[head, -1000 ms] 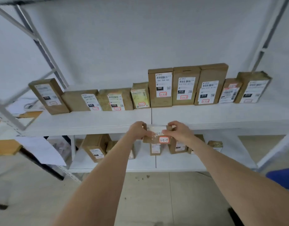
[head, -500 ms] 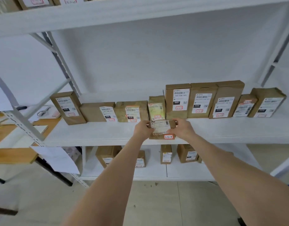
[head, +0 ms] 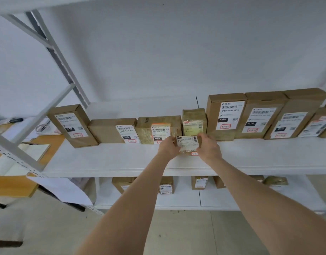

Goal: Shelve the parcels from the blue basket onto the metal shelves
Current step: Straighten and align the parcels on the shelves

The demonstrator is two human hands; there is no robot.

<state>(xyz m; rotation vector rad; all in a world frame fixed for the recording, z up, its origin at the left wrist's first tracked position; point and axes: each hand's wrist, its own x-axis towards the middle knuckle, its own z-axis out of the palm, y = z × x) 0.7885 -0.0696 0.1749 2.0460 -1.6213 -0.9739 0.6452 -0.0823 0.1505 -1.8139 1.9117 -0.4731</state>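
Now, two hands on one small parcel (head: 187,144). The left hand (head: 168,148) grips its left end, fingers curled round the edge; the right hand (head: 209,147) grips the right end the same way. A white address label faces the camera, and a small red-marked sticker shows at the lower edge. The parcel is low and just left of the tall 060 box (head: 225,116), over the middle shelf (head: 121,159). Whether its underside touches the board or hangs just above it, cannot tell.

Taking the tall 060 box as the mark:
- It stands upright in the back row, label outward.
- Touching its left side is a yellowish taped parcel (head: 194,122), shorter and directly behind the held parcel.
- Further left is a wide taped box (head: 149,126) with an orange-topped label, its lower right corner hidden by the left hand.
- Left again is a flat brown box (head: 107,130), and farthest left a leaning 010 box (head: 72,126).
- Touching the mark's right side is a second tall box (head: 263,116), then a third tall box (head: 296,116). More boxes at the frame edge are too blurred to read.

Below the mark is the lower shelf (head: 176,199) with several small boxes (head: 199,182), some hidden by the forearms.

Far left of and below the mark stands a grey shelf upright (head: 16,150), with a wooden desk (head: 13,184) beyond it. A white sheet (head: 64,188) hangs at the shelf corner.
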